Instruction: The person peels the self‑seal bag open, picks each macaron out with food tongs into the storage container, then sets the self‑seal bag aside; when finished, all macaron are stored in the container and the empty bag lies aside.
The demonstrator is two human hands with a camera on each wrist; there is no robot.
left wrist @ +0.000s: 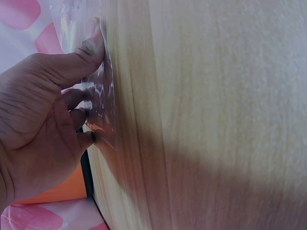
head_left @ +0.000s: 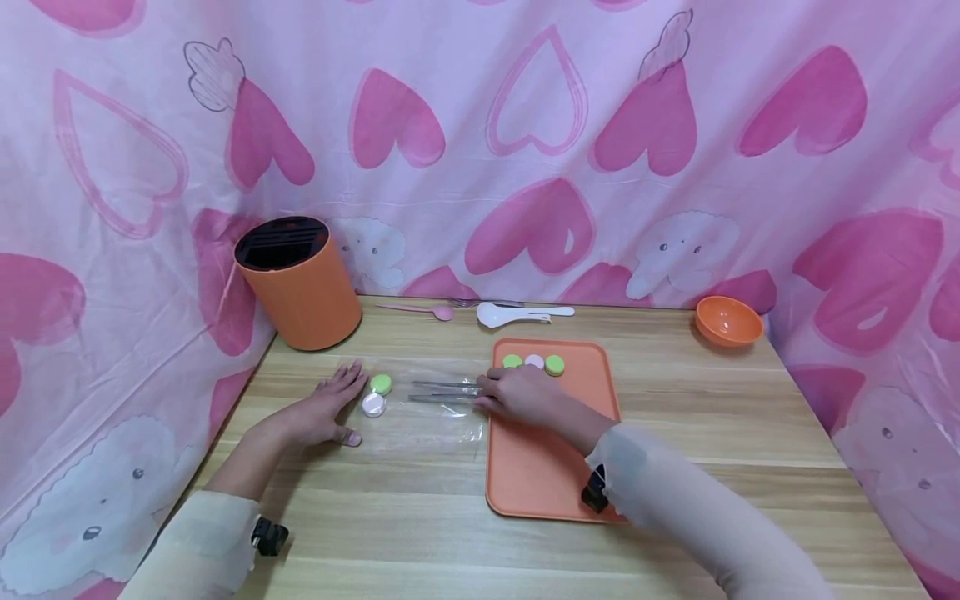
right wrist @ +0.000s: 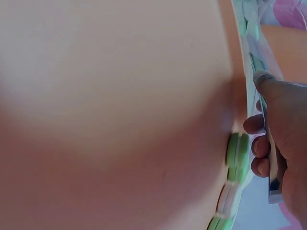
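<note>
A clear plastic bag (head_left: 423, 437) lies flat on the table. My left hand (head_left: 330, 408) rests on its left end, fingers spread; in the left wrist view the fingertips and thumb (left wrist: 91, 48) press on the film. A green macaron (head_left: 381, 384) and a pale one (head_left: 373, 406) lie within the bag's outline beside this hand. My right hand (head_left: 521, 393) grips metal tongs (head_left: 446, 397), whose two arms point left at the bag, slightly apart. Under this hand is an orange tray (head_left: 547, 475). Along its far edge sit two green macarons (head_left: 554, 365) with a pale macaron (head_left: 534, 361) between them.
An orange knife-block-like holder (head_left: 307, 292) stands at the back left. Along the back edge lie a pink spoon (head_left: 442, 312), a fork (head_left: 463, 302) and white utensils (head_left: 498, 315). An orange bowl (head_left: 727, 321) is at the back right. A heart-patterned curtain (head_left: 525, 108) borders the table.
</note>
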